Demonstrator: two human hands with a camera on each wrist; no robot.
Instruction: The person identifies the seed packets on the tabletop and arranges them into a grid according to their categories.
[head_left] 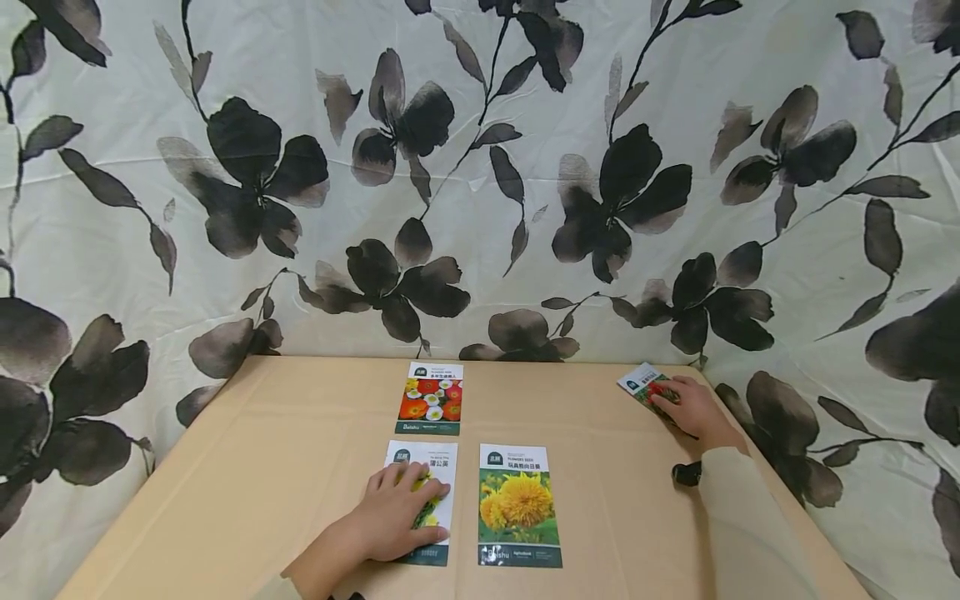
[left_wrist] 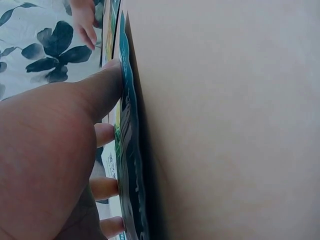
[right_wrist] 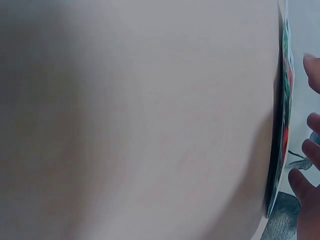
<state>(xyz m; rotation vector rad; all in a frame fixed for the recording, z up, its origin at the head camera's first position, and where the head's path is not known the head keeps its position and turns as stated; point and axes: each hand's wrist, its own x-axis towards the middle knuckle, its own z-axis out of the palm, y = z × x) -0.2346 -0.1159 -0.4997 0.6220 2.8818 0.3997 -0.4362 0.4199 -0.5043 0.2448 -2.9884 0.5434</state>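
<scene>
Head view: left hand (head_left: 390,512) and right hand (head_left: 692,412), fingers apart, partly hide packets (head_left: 445,477) (head_left: 641,381); yellow-flower packet (head_left: 519,505) lies between.

– What is being borne by the tan tabletop (head_left: 615,500)?
– Along its far side, just left of the middle, a red-and-white-flowered seed packet (head_left: 431,398) is being carried flat.
– And on the near side?
– Two are being carried there with a gap between: on the left a white packet (head_left: 435,510), partly hidden, and on the right a yellow-flowered packet (head_left: 521,507).
– Is the far right corner being used?
– It is being occupied by a red-flowered packet (head_left: 642,384), turned aslant and partly covered.
</scene>
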